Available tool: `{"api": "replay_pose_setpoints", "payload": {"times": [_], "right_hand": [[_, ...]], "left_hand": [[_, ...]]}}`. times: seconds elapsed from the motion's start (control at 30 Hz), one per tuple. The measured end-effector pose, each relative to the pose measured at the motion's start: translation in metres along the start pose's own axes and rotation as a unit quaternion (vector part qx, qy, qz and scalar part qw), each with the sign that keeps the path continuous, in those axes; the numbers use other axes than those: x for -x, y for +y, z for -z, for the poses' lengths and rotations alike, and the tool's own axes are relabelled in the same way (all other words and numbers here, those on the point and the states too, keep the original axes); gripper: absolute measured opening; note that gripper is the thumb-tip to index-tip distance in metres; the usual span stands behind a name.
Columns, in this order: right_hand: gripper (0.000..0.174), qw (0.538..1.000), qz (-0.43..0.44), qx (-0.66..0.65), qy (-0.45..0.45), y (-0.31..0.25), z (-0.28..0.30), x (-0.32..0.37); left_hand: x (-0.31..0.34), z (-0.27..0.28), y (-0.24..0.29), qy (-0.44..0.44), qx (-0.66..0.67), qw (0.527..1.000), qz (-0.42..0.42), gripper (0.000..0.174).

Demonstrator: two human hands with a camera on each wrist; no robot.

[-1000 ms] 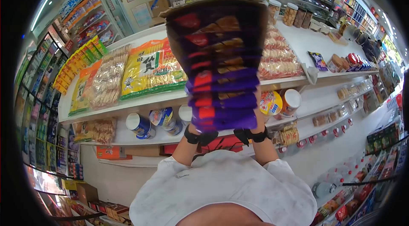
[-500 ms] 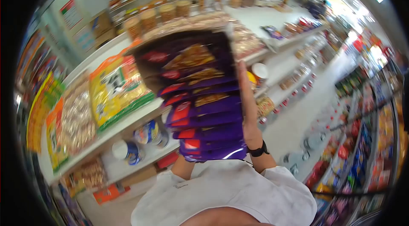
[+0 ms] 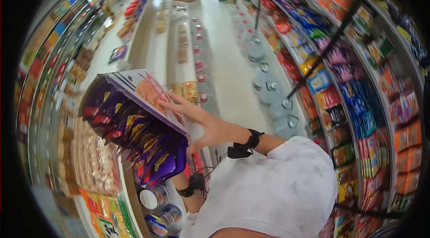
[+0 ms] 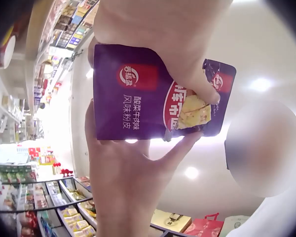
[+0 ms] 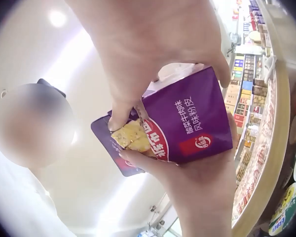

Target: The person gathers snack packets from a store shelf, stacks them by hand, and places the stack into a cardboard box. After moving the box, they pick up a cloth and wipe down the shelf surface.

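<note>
A cardboard display box (image 3: 139,88) filled with upright purple snack packets (image 3: 156,159) is held up between both hands, tilted, its open side facing my head. My right hand (image 3: 208,126) grips the near right side, fingers spread along the printed wall. The left hand is mostly hidden behind the box in the head view; only its banded wrist shows below. In the left wrist view, the left hand (image 4: 158,34) holds the purple printed end, with its thumb near the lower corner. The right wrist view shows the right hand (image 5: 158,44) clasping the opposite side the same way.
A white counter (image 3: 148,58) with bagged crackers (image 3: 94,162) runs along the left, with tubs (image 3: 154,197) on the shelf beneath. An aisle floor (image 3: 219,58) stretches ahead. Large water bottles (image 3: 268,90) stand beside right-hand shelves of bagged snacks (image 3: 358,99).
The head view has swung right, from facing the counter to looking down the aisle. The box, still in both hands, has turned so its printed right side shows.
</note>
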State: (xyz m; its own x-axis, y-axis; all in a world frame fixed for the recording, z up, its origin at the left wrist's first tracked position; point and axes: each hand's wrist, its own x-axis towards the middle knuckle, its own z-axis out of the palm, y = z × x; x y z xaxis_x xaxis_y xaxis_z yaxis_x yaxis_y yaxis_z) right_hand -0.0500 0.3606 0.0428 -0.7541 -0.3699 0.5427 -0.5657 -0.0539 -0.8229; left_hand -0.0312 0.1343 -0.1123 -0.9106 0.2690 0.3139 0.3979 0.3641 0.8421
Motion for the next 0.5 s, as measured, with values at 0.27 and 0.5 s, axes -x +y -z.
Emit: {"api": "replay_pose_setpoints", "payload": {"times": [0.27,0.5], "right_hand": [[0.098,0.905,-0.157,-0.304,0.255,0.018,0.147,0.094],[0.09,0.779,-0.144,-0.447,0.416,0.037,0.278,0.177]], "left_hand": [[-0.099,-0.14,0.108,-0.172,0.068,0.979,-0.09,0.108],[-0.184,-0.276,0.177,-0.212,0.239,0.943,-0.092,0.118]]}}
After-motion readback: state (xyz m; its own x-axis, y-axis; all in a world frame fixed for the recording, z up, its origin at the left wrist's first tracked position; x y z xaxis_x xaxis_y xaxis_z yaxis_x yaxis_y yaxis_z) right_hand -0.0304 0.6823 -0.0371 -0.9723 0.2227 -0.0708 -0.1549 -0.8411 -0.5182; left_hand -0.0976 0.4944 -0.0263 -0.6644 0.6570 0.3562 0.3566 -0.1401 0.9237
